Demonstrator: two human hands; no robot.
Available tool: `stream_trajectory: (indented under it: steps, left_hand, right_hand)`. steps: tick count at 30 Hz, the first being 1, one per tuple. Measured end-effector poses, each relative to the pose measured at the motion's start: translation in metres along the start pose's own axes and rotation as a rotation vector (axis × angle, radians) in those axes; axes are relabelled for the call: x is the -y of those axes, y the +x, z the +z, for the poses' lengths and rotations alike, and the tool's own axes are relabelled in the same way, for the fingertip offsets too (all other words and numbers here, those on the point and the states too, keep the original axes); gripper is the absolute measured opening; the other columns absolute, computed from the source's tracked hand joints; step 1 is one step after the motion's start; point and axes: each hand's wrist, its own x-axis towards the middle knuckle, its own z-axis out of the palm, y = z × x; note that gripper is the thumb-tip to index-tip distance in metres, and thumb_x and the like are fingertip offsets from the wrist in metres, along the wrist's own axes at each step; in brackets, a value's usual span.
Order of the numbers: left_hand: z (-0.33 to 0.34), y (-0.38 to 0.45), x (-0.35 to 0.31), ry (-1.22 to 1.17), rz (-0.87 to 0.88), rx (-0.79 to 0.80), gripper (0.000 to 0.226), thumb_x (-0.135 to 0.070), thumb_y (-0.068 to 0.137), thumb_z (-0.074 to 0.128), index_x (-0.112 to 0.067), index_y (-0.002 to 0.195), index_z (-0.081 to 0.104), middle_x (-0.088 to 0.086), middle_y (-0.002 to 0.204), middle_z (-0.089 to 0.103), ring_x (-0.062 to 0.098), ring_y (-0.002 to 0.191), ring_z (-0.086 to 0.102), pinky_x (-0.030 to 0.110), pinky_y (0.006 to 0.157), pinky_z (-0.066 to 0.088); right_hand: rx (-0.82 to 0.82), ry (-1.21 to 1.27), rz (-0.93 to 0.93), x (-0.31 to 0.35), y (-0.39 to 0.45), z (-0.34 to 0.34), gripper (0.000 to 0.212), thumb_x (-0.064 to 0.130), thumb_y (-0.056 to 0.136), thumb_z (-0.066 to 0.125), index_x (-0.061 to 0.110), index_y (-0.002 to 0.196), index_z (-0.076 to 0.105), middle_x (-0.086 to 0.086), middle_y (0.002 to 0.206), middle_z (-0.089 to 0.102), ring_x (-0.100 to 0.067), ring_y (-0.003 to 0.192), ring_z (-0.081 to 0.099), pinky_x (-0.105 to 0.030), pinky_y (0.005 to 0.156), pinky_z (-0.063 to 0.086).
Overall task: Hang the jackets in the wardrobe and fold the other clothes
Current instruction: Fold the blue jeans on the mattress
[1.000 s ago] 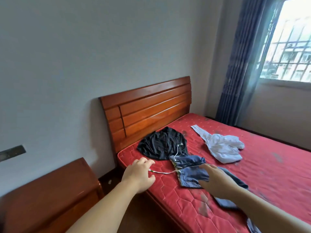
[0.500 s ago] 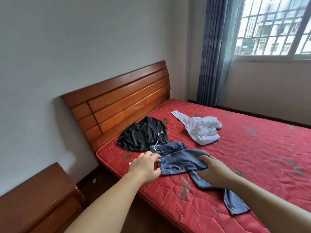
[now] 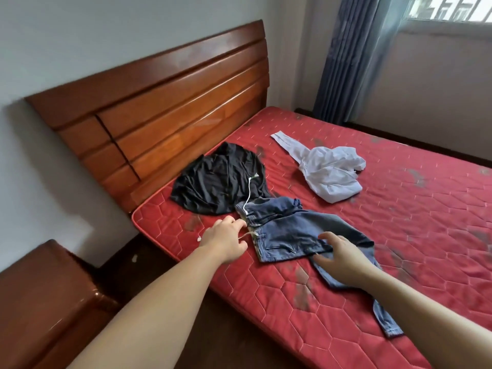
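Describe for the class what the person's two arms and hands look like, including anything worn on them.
Both forearms are bare for all that shows, with no sleeve in view. The left hand and right hand carry no gloves, and no watch, bracelet or ring shows on the sides visible. No markings appear on either arm.

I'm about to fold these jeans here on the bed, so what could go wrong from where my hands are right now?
The white drawstring trails from the jeans onto the black garment; pulling the jeans might drag that garment along. One jeans leg hangs toward the red mattress edge and could slide off. Your left hand is at the waistband cord and your right hand is on the leg, so the fold may bunch.
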Motion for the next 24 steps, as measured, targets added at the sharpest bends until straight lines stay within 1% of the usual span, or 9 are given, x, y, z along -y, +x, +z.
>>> stream_trajectory:
  steps: [3,5,8,11,14,16,20,22,24]
  left_hand:
    - [0.003,0.048,0.008,0.038,0.03,0.046,0.051,-0.04,0.089,0.053,-0.034,0.139,0.042,-0.003,0.138,0.044,0.023,0.129,0.042,0.04,0.105,0.041]
    - [0.003,0.082,0.011,0.042,0.048,0.061,0.051,-0.041,0.09,0.053,-0.033,0.139,0.042,-0.002,0.138,0.044,0.023,0.129,0.042,0.039,0.105,0.04]
    - [0.006,0.127,0.02,0.042,0.04,0.098,0.051,-0.041,0.09,0.054,-0.032,0.139,0.042,-0.002,0.138,0.044,0.024,0.129,0.043,0.04,0.105,0.04]
    - [0.02,0.172,0.035,0.064,0.039,0.17,0.051,-0.039,0.09,0.053,-0.032,0.14,0.041,-0.001,0.139,0.044,0.026,0.129,0.042,0.042,0.105,0.04]
    - [0.041,0.218,0.049,0.049,0.053,0.205,0.051,-0.037,0.09,0.053,-0.03,0.139,0.042,0.0,0.139,0.045,0.026,0.128,0.043,0.042,0.103,0.041]
    - [0.059,0.247,0.056,0.071,0.103,0.254,0.051,-0.036,0.09,0.053,-0.029,0.139,0.043,0.001,0.138,0.046,0.028,0.126,0.044,0.042,0.101,0.041]
    - [0.113,0.315,0.083,0.133,0.208,0.341,0.054,-0.036,0.088,0.053,-0.03,0.141,0.041,0.0,0.139,0.046,0.026,0.127,0.045,0.042,0.101,0.04]
    - [0.144,0.355,0.097,0.207,0.275,0.342,0.057,-0.033,0.089,0.052,-0.03,0.144,0.037,-0.001,0.142,0.044,0.023,0.132,0.042,0.04,0.102,0.037]
    - [0.174,0.391,0.113,0.343,0.346,0.295,0.062,-0.027,0.088,0.053,-0.029,0.146,0.032,-0.002,0.148,0.037,0.018,0.139,0.032,0.04,0.106,0.033]
  right_hand:
    - [0.02,0.029,0.038,0.003,0.044,0.008,0.058,0.035,0.085,0.062,0.02,0.137,0.045,-0.005,0.137,0.051,-0.018,0.112,0.056,-0.029,0.095,0.044]
    - [0.032,0.047,0.059,0.003,0.081,0.009,0.057,0.034,0.086,0.062,0.018,0.138,0.044,-0.006,0.137,0.051,-0.019,0.115,0.056,-0.028,0.095,0.042]
    - [0.052,0.092,0.102,0.003,0.14,0.012,0.056,0.032,0.087,0.062,0.017,0.138,0.044,-0.007,0.136,0.051,-0.02,0.106,0.057,-0.027,0.087,0.042]
    - [0.117,0.117,0.157,0.004,0.188,0.034,0.059,0.033,0.086,0.062,0.016,0.139,0.044,-0.009,0.137,0.052,-0.023,0.119,0.053,-0.031,0.095,0.042]
    - [0.182,0.133,0.2,0.004,0.229,0.066,0.06,0.033,0.086,0.061,0.015,0.14,0.042,-0.01,0.137,0.051,-0.024,0.119,0.053,-0.033,0.096,0.043]
    - [0.217,0.14,0.239,0.006,0.251,0.088,0.059,0.032,0.087,0.059,0.015,0.14,0.041,-0.011,0.137,0.05,-0.025,0.117,0.054,-0.033,0.095,0.044]
    - [0.251,0.178,0.337,0.014,0.296,0.146,0.057,0.031,0.087,0.056,0.018,0.139,0.041,-0.011,0.137,0.048,-0.026,0.119,0.053,-0.033,0.098,0.043]
    - [0.238,0.218,0.405,0.012,0.317,0.183,0.056,0.03,0.086,0.056,0.019,0.139,0.039,-0.01,0.137,0.044,-0.028,0.117,0.054,-0.035,0.097,0.044]
    - [0.217,0.267,0.474,0.008,0.335,0.223,0.059,0.03,0.085,0.057,0.02,0.139,0.037,-0.009,0.137,0.041,-0.03,0.116,0.054,-0.037,0.097,0.045]
